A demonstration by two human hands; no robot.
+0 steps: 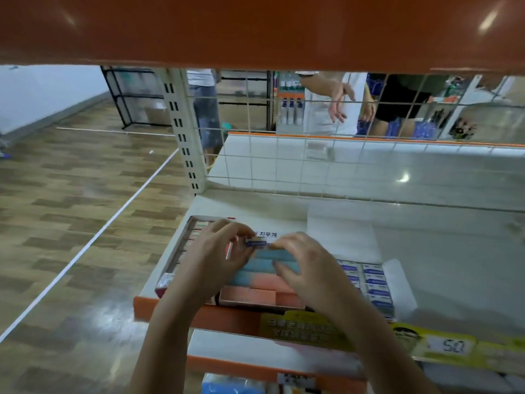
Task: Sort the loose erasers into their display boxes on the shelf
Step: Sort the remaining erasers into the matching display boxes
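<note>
A small eraser with a blue-and-white sleeve (255,242) is held above the middle display box, pinched between the fingertips of my left hand (218,251) and my right hand (301,265). Below them the middle box (250,301) holds rows of pale blue and pink erasers (264,268). A box on the left (176,251) holds red-sleeved erasers, partly hidden by my left hand. A box on the right (397,282) holds blue-and-white erasers (375,282). All three stand on the white shelf (426,251).
An orange shelf (255,29) hangs close overhead. A wire grid (312,166) backs the shelf, and people stand behind it. Yellow price labels (443,346) line the shelf's orange front edge. A wood-pattern floor (71,223) lies to the left.
</note>
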